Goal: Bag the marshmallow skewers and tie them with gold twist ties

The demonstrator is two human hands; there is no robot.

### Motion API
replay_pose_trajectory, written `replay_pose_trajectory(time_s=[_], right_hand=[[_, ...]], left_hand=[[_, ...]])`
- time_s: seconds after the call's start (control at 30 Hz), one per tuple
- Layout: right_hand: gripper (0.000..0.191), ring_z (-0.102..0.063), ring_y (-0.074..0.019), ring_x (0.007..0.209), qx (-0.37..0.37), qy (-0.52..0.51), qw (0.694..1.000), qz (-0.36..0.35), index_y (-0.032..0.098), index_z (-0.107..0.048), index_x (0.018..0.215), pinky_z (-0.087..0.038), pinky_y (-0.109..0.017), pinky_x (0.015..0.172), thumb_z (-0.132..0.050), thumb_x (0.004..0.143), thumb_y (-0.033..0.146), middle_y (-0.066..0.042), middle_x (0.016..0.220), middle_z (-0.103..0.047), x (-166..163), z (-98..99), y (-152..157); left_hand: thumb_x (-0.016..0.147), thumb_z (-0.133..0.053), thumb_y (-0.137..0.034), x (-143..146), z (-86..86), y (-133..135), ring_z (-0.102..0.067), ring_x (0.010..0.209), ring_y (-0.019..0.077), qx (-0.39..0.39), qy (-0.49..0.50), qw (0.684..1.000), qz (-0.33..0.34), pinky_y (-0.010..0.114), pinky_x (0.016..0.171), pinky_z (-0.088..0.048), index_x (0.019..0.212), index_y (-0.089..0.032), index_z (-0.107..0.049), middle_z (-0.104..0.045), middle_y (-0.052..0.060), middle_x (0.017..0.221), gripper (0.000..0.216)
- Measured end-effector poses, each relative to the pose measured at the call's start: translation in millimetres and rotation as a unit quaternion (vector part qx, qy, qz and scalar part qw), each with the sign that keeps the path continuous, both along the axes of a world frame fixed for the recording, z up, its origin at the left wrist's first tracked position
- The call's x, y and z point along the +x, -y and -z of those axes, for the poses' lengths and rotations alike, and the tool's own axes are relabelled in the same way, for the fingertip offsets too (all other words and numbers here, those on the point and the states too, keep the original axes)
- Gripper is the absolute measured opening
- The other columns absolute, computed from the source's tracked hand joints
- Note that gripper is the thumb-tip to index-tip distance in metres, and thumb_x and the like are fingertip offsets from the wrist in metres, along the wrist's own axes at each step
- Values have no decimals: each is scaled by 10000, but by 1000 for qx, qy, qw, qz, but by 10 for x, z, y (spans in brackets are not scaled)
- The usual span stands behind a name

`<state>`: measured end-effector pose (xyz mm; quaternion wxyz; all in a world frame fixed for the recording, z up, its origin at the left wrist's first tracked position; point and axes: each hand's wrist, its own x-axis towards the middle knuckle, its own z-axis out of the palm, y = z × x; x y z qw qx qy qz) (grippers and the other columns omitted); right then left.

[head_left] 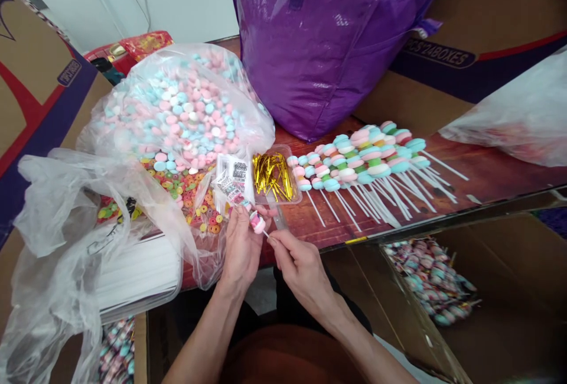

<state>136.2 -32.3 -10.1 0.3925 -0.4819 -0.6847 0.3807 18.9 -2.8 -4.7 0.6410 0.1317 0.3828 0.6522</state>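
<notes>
A candy skewer (257, 223) of pink and white marshmallow-like pieces is held between my two hands. My left hand (243, 242) is closed around its candy end, so part of it is hidden by the fingers. Lower down, my right hand (302, 261) pinches the thin white stick. Just beyond my left hand lie printed labels or small wrappers (234, 177) in a clear tray. Beside them, gold twist ties (272, 176) fill another clear tray (296, 195). Several finished-looking skewers (367, 156) lie in a row to the right, their white sticks pointing toward me.
A large clear bag of pastel candies (195, 106) stands at the back left, with ring candies (206, 210) before it. White sticks (137, 275) fill a container at left. Behind stands a purple bag (328, 47). An open carton (500, 289) with wrapped skewers (432, 277) sits below right.
</notes>
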Motion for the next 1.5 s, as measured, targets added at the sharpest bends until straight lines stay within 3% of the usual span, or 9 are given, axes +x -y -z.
replay_pose_trajectory(time_s=[0.17,0.37,0.6,0.7,0.8,0.9,1.07,1.23,1.5], right_hand=[[226,-436,-92,512,3,17,1000,-24,186,-580,830,-349,-227,543,-428,995,213,45,612,-473,20,-6,40],[274,-404,-85,464,-163,-135,977,0,191,-549,778,-334,-213,483,-475,986,352,69,507,-442,-27,-33,85],[301,-147,-9,343,-425,-427,798,-2,164,-610,781,-164,-154,323,-732,811,437,124,456,-378,-112,-111,101],[318,-142,0,339,-441,-460,770,-2,158,-617,754,-167,-142,312,-793,754,422,126,448,-378,-134,-115,85],[333,-159,-4,332,-427,-441,789,5,160,-612,760,-161,-147,310,-783,757,445,121,444,-390,-153,-90,58],[306,-190,-21,336,-374,-378,847,17,172,-592,783,-169,-158,327,-682,846,457,116,452,-382,-176,-50,36],[228,-491,-108,495,-79,-128,986,67,185,-609,837,-429,-222,487,-477,979,306,11,601,-555,-192,34,6],[246,-712,-227,864,116,43,991,43,175,-632,1095,-554,-315,749,-407,994,169,-146,973,-734,-168,105,18],[207,-654,-170,629,101,58,992,38,203,-607,973,-493,-262,598,-407,990,154,-53,740,-674,-148,107,44]], left_hand=[[898,-665,-419,-74,-22,-52,-722,891,198,-39,21,999,-29,350,897,-523,914,-171,-650,-727,53,904,249],[845,-743,-352,-62,-36,-25,-712,883,173,-33,33,999,-13,339,921,-516,902,-171,-643,-701,23,879,214],[842,-746,-353,-49,-51,-24,-700,984,182,-45,61,997,-29,369,993,-481,869,-186,-633,-683,9,899,203],[857,-723,-384,-47,-49,-19,-690,957,168,-36,49,998,-10,361,994,-479,852,-177,-636,-667,9,901,225],[848,-730,-383,-41,-43,6,-678,916,163,-23,21,999,21,326,931,-505,831,-161,-640,-645,16,881,241],[833,-745,-379,-18,-51,39,-667,934,177,-6,10,999,47,290,858,-519,822,-169,-627,-614,11,822,242],[823,-760,-357,44,-83,107,-665,984,182,17,1,998,53,299,902,-503,893,-200,-618,-643,2,837,222],[785,-795,-336,-32,-82,61,-686,1000,213,-11,3,999,52,341,933,-502,879,-172,-652,-697,32,900,237],[735,-835,-351,-4,-61,8,-723,912,207,-28,-1,1000,9,336,894,-525,809,-173,-635,-683,-8,732,278]])
